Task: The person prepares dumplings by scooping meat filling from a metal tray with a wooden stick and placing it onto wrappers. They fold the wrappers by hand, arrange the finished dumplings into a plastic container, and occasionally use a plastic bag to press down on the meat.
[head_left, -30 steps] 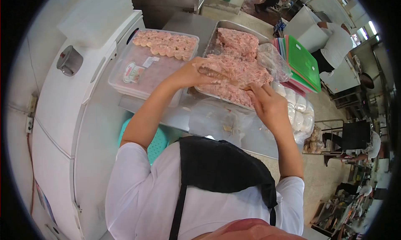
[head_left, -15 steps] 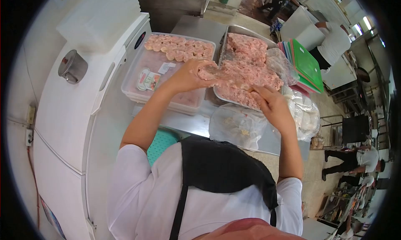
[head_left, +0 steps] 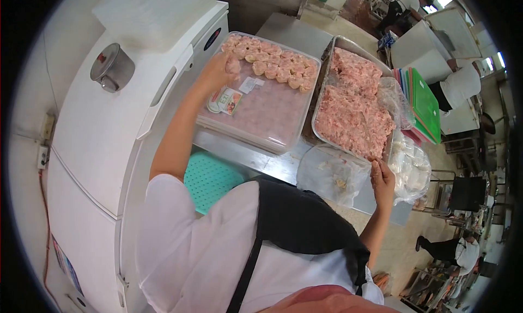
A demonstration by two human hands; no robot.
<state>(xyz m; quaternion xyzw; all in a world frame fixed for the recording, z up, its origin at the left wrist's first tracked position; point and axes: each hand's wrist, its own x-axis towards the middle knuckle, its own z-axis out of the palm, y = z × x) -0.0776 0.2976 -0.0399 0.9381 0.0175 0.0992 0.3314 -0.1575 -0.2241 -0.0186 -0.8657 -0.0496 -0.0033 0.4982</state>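
Note:
My left hand [head_left: 218, 73] reaches to the left end of a clear plastic box [head_left: 261, 117] and holds a small pink dumpling [head_left: 233, 67] over its lid. A row of several finished dumplings [head_left: 272, 62] lies along the box's far edge. To the right stands a metal tray of pink minced meat [head_left: 354, 111]. My right hand [head_left: 383, 181] rests at the tray's near right corner, fingers curled, beside a clear bag [head_left: 332, 174]; whether it holds anything is hidden.
A white fridge [head_left: 103, 122] with a small metal pot [head_left: 113, 68] on top stands at the left. A teal stool [head_left: 210, 179] sits under the steel table. Coloured cutting boards [head_left: 422, 103] and bagged wrappers [head_left: 411, 163] lie right. Other people work at the back right.
My left hand left the meat tray and moved left to the plastic box with a dumpling. My right hand drew back to the tray's near corner. The view shifted left.

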